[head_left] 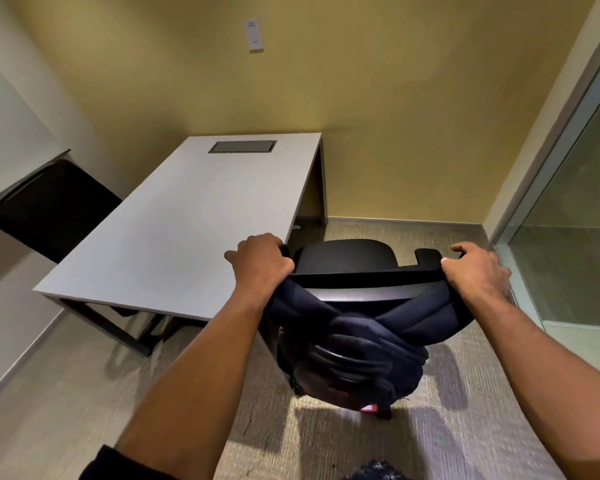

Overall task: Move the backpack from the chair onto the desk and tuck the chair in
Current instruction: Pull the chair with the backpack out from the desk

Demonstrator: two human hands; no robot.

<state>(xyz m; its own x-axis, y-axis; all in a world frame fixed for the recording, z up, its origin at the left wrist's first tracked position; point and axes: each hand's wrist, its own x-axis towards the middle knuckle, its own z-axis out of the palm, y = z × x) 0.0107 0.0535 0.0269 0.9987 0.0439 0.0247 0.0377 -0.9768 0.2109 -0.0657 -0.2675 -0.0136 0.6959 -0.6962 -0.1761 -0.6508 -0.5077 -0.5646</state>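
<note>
A dark navy backpack [354,344] hangs behind the backrest of a black office chair [347,256], with its two padded straps running up over the backrest's top corners. My left hand [257,263] is closed on the left strap at the backrest's left corner. At the right corner, my right hand [477,271] is closed on the right strap. The chair stands just off the near right corner of the grey desk [174,230], with its seat facing the yellow wall. Most of the chair's base is hidden by the backpack.
A dark cable hatch [242,146] is set into the desk's far end. Another black chair [49,209] stands at the desk's left side. A glass partition [568,237] closes off the right. Carpet floor lies around the chair.
</note>
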